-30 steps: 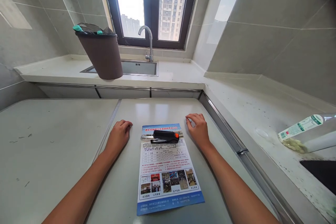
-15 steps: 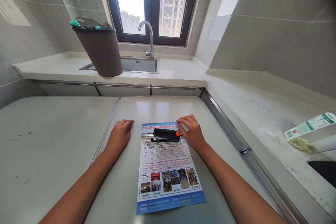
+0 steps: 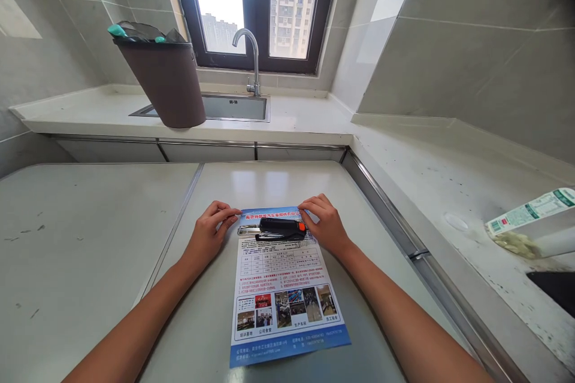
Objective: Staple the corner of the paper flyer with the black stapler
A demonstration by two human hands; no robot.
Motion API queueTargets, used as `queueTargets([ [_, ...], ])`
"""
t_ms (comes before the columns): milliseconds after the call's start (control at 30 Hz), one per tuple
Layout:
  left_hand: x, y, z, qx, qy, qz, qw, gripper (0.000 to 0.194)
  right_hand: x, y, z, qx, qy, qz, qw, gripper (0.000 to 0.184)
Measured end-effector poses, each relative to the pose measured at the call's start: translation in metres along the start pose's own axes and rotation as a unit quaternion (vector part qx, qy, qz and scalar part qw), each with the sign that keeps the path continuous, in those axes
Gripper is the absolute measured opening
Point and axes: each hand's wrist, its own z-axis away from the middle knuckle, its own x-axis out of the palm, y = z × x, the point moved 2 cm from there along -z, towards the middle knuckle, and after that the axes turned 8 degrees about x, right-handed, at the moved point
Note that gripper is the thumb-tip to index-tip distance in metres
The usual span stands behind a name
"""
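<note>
A printed flyer [image 3: 283,299] with a blue border lies flat on the grey table in front of me. A black stapler [image 3: 278,228] with an orange end lies across its top part. My left hand [image 3: 209,234] has its fingertips pinched on the flyer's top left corner. My right hand [image 3: 326,222] pinches the top right corner, just beside the stapler's orange end. Both forearms stretch in from the bottom of the view.
A brown bin [image 3: 164,75] with a teal-trimmed bag stands on the counter by the sink [image 3: 233,108] and tap [image 3: 251,57] under the window. A plastic bottle [image 3: 534,221] lies on the right counter. A metal rail [image 3: 386,209] edges the table on the right.
Both hands have moved inward from the bare table onto the flyer's top corners. The right hand came first, then the left. The stapler and flyer have stayed put.
</note>
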Motion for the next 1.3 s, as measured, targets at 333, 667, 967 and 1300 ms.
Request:
queueTargets([
  [333, 0.005, 0.008, 0.003, 0.056, -0.091, 0.029, 0.994, 0.019, 0.0, -0.001, -0.001, -0.012, -0.003, 0.002, 1.0, 0.019],
  [667, 0.002, 0.006, 0.005, 0.043, -0.048, 0.004, 0.998, 0.021, 0.001, -0.002, -0.001, -0.013, -0.007, 0.0, 1.0, 0.019],
  [967, 0.003, 0.008, 0.001, 0.092, -0.027, 0.008, 0.995, 0.014, -0.006, -0.014, 0.0, -0.026, -0.003, -0.044, 0.999, 0.022],
  [1300, 0.003, 0.01, 0.003, 0.062, -0.048, -0.008, 0.997, 0.021, -0.004, -0.014, 0.001, -0.034, -0.033, -0.056, 0.997, 0.025],
])
